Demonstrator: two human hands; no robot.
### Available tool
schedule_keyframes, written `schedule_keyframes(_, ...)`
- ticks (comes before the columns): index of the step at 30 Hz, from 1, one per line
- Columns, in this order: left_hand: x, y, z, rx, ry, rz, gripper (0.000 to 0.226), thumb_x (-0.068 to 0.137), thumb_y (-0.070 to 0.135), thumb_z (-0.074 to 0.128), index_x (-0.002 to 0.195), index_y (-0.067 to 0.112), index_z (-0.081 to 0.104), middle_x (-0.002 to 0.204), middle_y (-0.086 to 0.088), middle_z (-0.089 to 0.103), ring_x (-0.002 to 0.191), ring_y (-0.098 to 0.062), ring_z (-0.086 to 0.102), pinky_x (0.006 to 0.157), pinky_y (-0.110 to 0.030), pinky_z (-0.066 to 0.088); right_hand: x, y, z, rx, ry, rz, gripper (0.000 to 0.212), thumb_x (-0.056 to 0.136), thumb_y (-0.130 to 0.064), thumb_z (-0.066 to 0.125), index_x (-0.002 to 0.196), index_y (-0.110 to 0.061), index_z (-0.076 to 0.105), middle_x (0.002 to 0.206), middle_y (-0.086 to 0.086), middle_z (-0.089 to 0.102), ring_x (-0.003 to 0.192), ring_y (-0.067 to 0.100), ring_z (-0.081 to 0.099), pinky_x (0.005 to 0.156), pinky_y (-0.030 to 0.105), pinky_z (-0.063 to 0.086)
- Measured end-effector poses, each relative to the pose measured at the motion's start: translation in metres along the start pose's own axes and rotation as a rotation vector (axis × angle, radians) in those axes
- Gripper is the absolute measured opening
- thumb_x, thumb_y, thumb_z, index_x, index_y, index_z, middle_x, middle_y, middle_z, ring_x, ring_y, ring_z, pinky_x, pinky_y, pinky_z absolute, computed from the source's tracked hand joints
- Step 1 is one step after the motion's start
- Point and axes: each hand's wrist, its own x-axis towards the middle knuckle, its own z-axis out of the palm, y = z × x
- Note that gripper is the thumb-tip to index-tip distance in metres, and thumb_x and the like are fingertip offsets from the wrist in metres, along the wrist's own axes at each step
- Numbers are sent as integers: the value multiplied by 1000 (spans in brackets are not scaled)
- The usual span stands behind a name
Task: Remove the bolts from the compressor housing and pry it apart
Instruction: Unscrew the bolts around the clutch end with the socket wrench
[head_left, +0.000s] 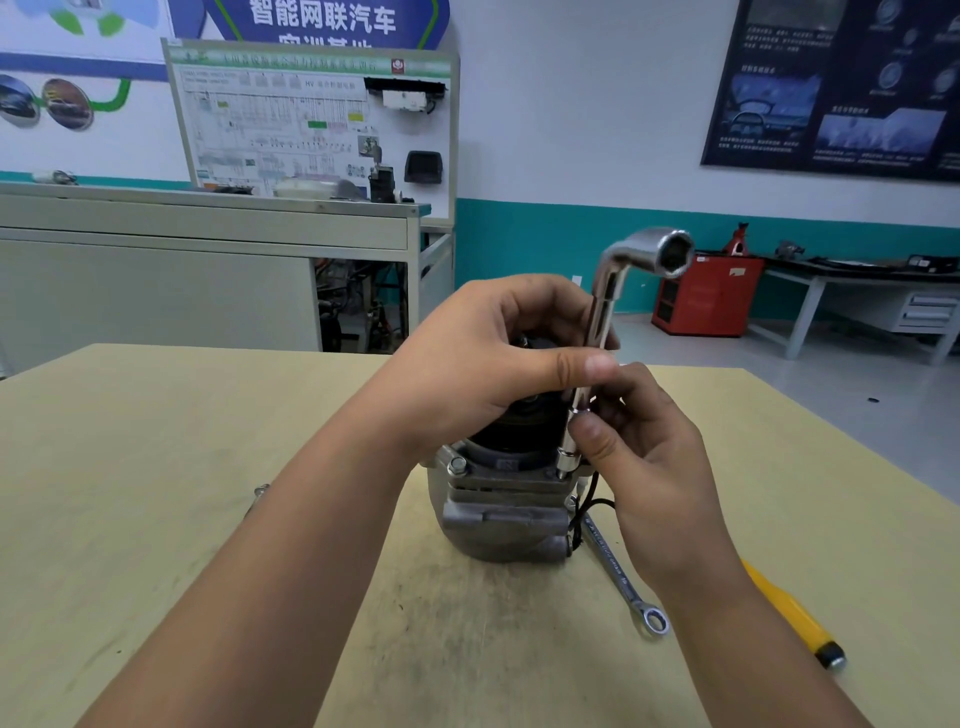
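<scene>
The compressor housing (498, 514) stands upright on the table (156, 467), in the middle of the frame. The left hand (483, 364) curls its fingers around the shaft of the L-shaped socket wrench (605, 291). The right hand (644, 457) pinches its lower end, which is seated at the right corner of the flange. Neither hand holds the housing, so a hard turn may tip it, and a tilted socket may slip off.

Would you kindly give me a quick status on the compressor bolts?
Left hand, right hand gripping socket wrench. Socket on compressor housing right bolt; left bolt in place. Nothing blocking.
</scene>
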Motion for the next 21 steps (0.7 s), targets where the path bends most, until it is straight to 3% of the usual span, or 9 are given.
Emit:
schedule_keyframes(2,-1,0,0,-13,-21,-9,12,74,18,71,80,28,73,84,3,73,85,-13,70,84,-25,55,0,-1,0,-7,-16,-5,16,81,-14,56,94,-23,62,84,0,51,77,1,55,69,13,46)
schedule_keyframes(6,-1,-1,-1,-52,-23,-31,14,75,16,70,85,24,74,86,-1,75,89,-17,71,86,-29,56,0,0,-1,-3,-10,13,18,86,-19,52,97,-24,65,91,12,50,87,15,56,73,29,50)
schedule_keyframes(10,0,-1,1,-10,35,-28,10,69,18,75,78,23,73,82,1,74,80,-15,69,79,-25,57,0,0,-1,-19,-11,-6,11,83,-31,61,91,-33,69,83,-3,48,78,5,52,68,18,45)
schedule_keyframes(12,1,-1,2,17,55,-20,11,66,20,76,74,25,71,78,4,73,77,-11,69,79,-25,56,-1,0,0,-44,-12,-13,18,75,-38,64,92,-43,68,82,-12,50,78,2,53,69,18,47)
schedule_keyframes(18,1,1,2,45,61,-23,12,64,24,77,70,31,70,76,6,71,75,-10,67,80,-30,54,-1,0,1,-72,28,-10,31,74,-19,63,88,-45,70,78,-14,48,76,4,52,69,23,49)
schedule_keyframes(21,-1,2,0,43,19,-24,10,70,22,75,76,28,71,80,6,72,80,-9,68,79,-23,55,0,-2,1,-45,18,-9,28,76,-18,61,88,-41,72,80,-7,48,77,4,52,69,19,48)
